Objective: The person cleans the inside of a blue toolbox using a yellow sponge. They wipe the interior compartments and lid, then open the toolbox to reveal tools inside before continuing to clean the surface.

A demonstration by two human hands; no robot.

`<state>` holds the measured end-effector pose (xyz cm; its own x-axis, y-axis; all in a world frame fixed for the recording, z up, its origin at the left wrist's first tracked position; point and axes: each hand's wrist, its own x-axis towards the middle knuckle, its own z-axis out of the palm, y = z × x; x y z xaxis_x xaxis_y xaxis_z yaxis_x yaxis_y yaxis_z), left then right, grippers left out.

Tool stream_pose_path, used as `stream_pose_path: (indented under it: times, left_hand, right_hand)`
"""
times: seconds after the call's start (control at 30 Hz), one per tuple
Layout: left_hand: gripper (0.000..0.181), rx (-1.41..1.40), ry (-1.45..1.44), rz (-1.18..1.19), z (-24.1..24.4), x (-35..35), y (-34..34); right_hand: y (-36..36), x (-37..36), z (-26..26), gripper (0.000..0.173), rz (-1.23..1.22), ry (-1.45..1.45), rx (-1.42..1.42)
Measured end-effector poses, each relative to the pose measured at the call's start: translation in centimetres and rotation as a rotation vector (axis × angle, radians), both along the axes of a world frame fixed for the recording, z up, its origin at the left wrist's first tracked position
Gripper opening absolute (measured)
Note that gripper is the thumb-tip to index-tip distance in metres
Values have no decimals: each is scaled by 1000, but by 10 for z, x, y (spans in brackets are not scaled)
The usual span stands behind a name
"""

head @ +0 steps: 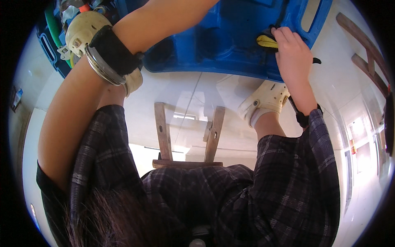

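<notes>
My right hand (293,49) is closed around a small yellow-and-black object (267,41) over the right part of a blue plastic case (197,66). My fingers hide most of this object, so its kind is unclear. A dark curved tip (317,60) shows past the outer side of the hand. The case has moulded recesses with dark smudges and a slotted handle at its right. My left arm (157,23) crosses the upper left, with a black band (114,51) and a silver ring (101,69) on it. My left hand is out of view.
Cream clogs (262,98) are on my feet beside the case, on glossy pale floor tiles (191,89). Below me stands a wooden stool (188,163). Another wooden frame (367,55) lies at the right. A green curved thing (53,26) and assorted items crowd the upper left.
</notes>
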<state>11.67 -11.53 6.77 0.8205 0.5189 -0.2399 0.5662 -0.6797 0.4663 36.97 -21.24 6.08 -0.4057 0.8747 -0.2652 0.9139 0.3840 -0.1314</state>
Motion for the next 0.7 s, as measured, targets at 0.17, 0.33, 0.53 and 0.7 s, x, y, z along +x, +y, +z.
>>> stream_pose_path:
  times: [0.17,0.33,0.53,0.7]
  left_hand:
    - [66,-9,-9,-10,-1,0,0]
    - [65,-29,17,4,-1,1,-2]
    - [66,22,-17,-4,-4,-1,-2]
    - [67,-78,79,-2,1,3,1]
  right_hand:
    - [-12,1,9,23,-26,-103,-140]
    - [-46,8,4,12,15,-97,-269]
    - [-42,4,11,10,19,-171,-353]
    - [-27,2,28,12,-2,-220,-313]
